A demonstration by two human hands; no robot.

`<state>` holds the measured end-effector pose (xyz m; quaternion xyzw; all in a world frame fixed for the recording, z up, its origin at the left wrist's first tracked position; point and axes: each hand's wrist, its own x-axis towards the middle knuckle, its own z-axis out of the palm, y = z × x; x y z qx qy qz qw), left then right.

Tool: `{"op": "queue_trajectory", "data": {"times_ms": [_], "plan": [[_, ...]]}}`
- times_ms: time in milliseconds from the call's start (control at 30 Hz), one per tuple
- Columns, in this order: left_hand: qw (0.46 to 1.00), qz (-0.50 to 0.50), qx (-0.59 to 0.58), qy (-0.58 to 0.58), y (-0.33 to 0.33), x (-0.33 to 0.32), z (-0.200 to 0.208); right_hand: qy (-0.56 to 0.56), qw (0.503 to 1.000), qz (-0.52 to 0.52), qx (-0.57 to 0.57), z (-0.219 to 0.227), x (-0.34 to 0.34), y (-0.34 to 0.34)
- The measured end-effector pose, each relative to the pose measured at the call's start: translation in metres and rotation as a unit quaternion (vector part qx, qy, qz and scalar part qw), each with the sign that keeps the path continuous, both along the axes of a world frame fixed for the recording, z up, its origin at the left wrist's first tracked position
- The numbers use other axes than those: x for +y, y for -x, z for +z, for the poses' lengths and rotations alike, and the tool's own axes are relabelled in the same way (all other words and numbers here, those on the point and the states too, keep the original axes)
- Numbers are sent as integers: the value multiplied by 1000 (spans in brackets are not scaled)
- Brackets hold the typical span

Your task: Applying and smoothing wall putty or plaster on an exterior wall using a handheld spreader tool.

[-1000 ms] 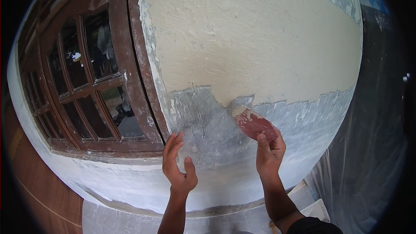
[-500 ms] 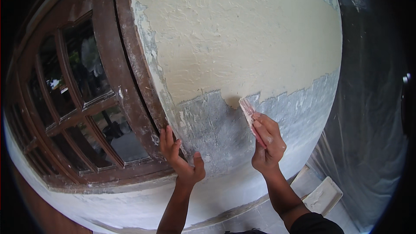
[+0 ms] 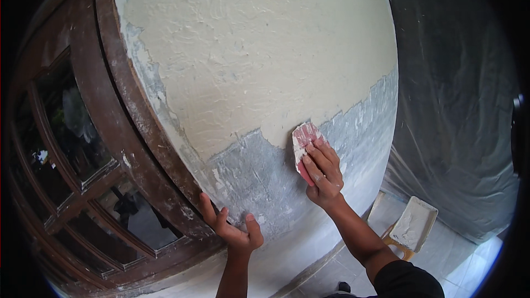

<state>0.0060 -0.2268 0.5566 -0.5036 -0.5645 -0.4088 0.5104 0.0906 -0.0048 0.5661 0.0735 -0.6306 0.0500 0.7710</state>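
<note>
My right hand (image 3: 324, 182) grips a flat pinkish-red putty spreader (image 3: 305, 134), its face smeared with white filler. The tool lies close against the wall, at the ragged lower border of a broad cream layer of filler (image 3: 265, 55). Below that border shows a grey, streaky wall surface (image 3: 248, 174). My left hand (image 3: 238, 234) is empty, fingers apart and half curled, beside the lower corner of the brown wooden window frame (image 3: 160, 149). Whether its fingertips touch the wall or the frame I cannot tell.
Left of the wall patch is a window with several glass panes (image 3: 72, 116). Dark plastic sheeting (image 3: 447, 105) hangs on the right. On the lower right, a shallow tray (image 3: 431, 222) of white filler rests on a yellowish stool (image 3: 407, 252) above the tiled floor (image 3: 353, 276).
The view has shifted, so wall and window sit further left and more of the tray shows. My right hand has turned the spreader from edge-on to broad face. My left hand stays open.
</note>
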Motion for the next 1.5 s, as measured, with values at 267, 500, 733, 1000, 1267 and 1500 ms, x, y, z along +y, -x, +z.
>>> {"op": "queue_trajectory", "data": {"times_ms": [267, 500, 733, 1000, 1267, 1500], "plan": [[999, 30, -20, 13, -4, -4, -1, -3, 999, 4, -32, -9, 6, 13], [999, 33, -28, 12, -3, -4, -3, -21, 999, -8, -26, -23, 0, -2], [999, 22, -32, 4, -3, -5, -2, -13, 997, -12, -79, -41, 8, 8], [999, 37, -36, 4, -3, -6, -5, -7, 999, 6, -52, -21, 15, 14], [999, 21, -39, -13, -1, -5, -5, -4, 999, 14, -49, -7, 6, 15], [999, 31, -41, -9, -2, -5, -6, 11, 996, 16, -84, -38, -5, 8]]}}
